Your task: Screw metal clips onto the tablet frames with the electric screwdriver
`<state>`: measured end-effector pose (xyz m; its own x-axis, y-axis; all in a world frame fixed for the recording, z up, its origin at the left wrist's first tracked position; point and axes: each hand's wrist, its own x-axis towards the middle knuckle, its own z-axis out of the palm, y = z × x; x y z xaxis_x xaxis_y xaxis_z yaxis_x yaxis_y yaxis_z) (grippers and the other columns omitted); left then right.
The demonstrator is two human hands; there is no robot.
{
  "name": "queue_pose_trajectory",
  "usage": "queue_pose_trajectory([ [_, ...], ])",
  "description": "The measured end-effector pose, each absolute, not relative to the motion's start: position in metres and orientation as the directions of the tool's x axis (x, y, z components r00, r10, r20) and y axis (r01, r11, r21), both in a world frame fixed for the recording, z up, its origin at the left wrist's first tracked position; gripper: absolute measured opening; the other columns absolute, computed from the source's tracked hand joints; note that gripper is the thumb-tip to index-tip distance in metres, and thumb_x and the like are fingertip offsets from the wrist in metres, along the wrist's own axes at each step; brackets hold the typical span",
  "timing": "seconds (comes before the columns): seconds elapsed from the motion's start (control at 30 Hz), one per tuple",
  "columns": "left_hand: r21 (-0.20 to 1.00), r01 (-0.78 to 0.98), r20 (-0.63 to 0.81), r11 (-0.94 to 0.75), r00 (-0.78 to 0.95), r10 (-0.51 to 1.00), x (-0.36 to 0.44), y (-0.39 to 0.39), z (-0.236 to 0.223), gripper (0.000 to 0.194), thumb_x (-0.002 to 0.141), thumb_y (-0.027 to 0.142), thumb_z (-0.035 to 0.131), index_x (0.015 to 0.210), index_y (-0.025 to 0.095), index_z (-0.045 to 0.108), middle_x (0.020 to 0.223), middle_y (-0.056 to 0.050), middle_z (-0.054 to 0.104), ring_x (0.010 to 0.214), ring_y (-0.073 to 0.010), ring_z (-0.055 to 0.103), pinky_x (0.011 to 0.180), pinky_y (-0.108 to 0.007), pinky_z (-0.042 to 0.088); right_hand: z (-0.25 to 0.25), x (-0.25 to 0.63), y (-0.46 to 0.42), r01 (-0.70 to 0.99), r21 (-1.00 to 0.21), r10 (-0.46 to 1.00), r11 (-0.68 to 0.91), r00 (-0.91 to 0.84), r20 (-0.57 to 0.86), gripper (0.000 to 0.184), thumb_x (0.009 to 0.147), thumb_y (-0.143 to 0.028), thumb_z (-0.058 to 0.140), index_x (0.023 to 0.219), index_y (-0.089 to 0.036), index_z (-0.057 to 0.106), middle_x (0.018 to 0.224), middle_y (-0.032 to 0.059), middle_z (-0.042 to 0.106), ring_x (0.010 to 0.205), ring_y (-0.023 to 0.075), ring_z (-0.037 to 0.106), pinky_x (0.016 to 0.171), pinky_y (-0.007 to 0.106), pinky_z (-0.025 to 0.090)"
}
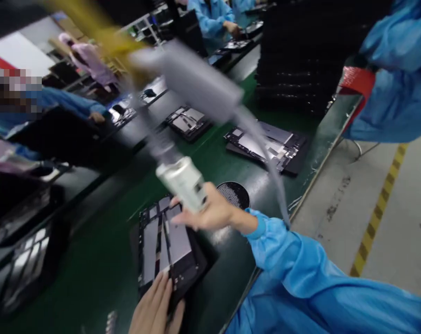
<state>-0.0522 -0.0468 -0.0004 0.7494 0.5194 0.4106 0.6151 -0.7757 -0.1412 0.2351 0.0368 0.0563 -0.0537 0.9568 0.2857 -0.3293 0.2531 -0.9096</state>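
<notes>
My right hand [212, 211] is closed around the lower end of a white blocky hand tool [184, 181] that hangs above the table. Motion smears the tool's upper part and its kind is unclear. Below it lies an opened tablet [177, 246], its silver battery plates, flat cables and dark frame exposed. My left hand [154, 306] rests with straight fingers on the tablet's near edge. A round black dish of small parts [234, 195] stands just behind my right wrist. From above hang a blurred grey cylinder [203, 83] and a grey hose [266, 144].
Further along the green table [102, 260] lie another opened tablet [266, 144] and a smaller one [189, 121]. A tall black stack [297, 60] stands at the back right. Co-workers in blue sleeves [210, 18] sit around. Taped floor [377, 218] runs along the right.
</notes>
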Motion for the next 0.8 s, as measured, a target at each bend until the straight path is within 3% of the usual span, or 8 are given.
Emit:
queue_pose_trajectory([
  [0.13, -0.080, 0.654, 0.406, -0.752, 0.710, 0.575, -0.050, -0.070, -0.023, 0.080, 0.080, 0.032, 0.070, 0.147, 0.010, 0.033, 0.126, -0.019, 0.064, 0.116, -0.0306, 0.061, 0.115, -0.049, 0.032, 0.045, 0.270, 0.039, -0.291, -0.928, 0.972, 0.232, 0.094, 0.213, 0.026, 0.069, -0.028, 0.074, 0.084, -0.018, 0.056, 0.046, -0.0101, 0.053, 0.036, 0.0069, 0.048, 0.041, 0.020, 0.041],
  [0.2, -0.008, 0.681, 0.406, -0.732, 0.671, 0.620, -0.047, -0.074, -0.027, 0.081, 0.080, 0.034, 0.069, 0.147, 0.007, 0.031, 0.131, -0.022, 0.059, 0.123, -0.0332, 0.055, 0.115, -0.053, 0.030, 0.037, 0.279, 0.039, -0.233, -0.946, 0.970, 0.226, 0.148, 0.196, 0.028, 0.068, -0.030, 0.076, 0.082, -0.019, 0.054, 0.043, -0.0102, 0.053, 0.035, 0.0073, 0.048, 0.041, 0.021, 0.041],
  [0.3, 0.067, 0.649, 0.392, -0.758, 0.681, 0.618, -0.035, -0.078, -0.028, 0.072, 0.081, 0.024, 0.068, 0.145, 0.010, 0.036, 0.133, -0.019, 0.058, 0.127, -0.0304, 0.052, 0.113, -0.048, 0.037, 0.026, 0.279, 0.039, -0.189, -0.958, 0.965, 0.217, 0.191, 0.181, 0.032, 0.066, -0.030, 0.078, 0.081, -0.019, 0.053, 0.042, -0.0097, 0.054, 0.035, 0.0076, 0.048, 0.043, 0.023, 0.043],
  [0.43, 0.119, 0.637, 0.475, -0.762, 0.637, 0.607, -0.008, -0.088, -0.030, 0.061, 0.081, 0.014, 0.068, 0.138, 0.011, 0.047, 0.129, -0.015, 0.062, 0.127, -0.0283, 0.053, 0.110, -0.041, 0.043, 0.019, 0.269, 0.040, -0.155, -0.953, 0.950, 0.261, 0.219, 0.224, 0.031, 0.066, -0.023, 0.078, 0.087, -0.019, 0.056, 0.044, -0.0102, 0.056, 0.037, 0.0087, 0.049, 0.046, 0.025, 0.045],
  [0.6, 0.230, 0.568, 0.538, -0.790, 0.602, 0.590, 0.006, -0.093, -0.031, 0.059, 0.081, 0.007, 0.065, 0.138, 0.014, 0.049, 0.129, -0.010, 0.063, 0.130, -0.0243, 0.050, 0.115, -0.038, 0.037, 0.016, 0.262, 0.045, -0.116, -0.962, 0.952, 0.248, 0.214, 0.220, 0.028, 0.067, -0.018, 0.075, 0.089, -0.019, 0.059, 0.043, -0.0097, 0.055, 0.036, 0.0100, 0.049, 0.045, 0.026, 0.044],
  [0.7, 0.398, 0.673, 0.558, -0.624, 0.362, 0.746, 0.000, -0.072, -0.024, 0.066, 0.084, 0.017, 0.065, 0.145, 0.021, 0.039, 0.145, -0.007, 0.049, 0.137, -0.0254, 0.041, 0.120, -0.046, 0.025, 0.014, 0.262, 0.047, -0.089, -0.965, 0.949, 0.248, 0.222, 0.224, 0.027, 0.066, -0.018, 0.074, 0.089, -0.019, 0.060, 0.043, -0.0090, 0.055, 0.036, 0.0108, 0.050, 0.045, 0.027, 0.044],
  [0.8, 0.652, 0.726, 0.419, -0.218, -0.105, 0.902, -0.007, -0.033, -0.019, 0.078, 0.082, 0.031, 0.068, 0.149, 0.022, 0.030, 0.155, -0.009, 0.031, 0.143, -0.0287, 0.028, 0.119, -0.045, 0.024, 0.010, 0.262, 0.047, -0.088, -0.964, 0.952, 0.250, 0.203, 0.229, 0.027, 0.067, -0.018, 0.074, 0.090, -0.019, 0.060, 0.043, -0.0090, 0.055, 0.036, 0.0106, 0.050, 0.045, 0.026, 0.044],
])
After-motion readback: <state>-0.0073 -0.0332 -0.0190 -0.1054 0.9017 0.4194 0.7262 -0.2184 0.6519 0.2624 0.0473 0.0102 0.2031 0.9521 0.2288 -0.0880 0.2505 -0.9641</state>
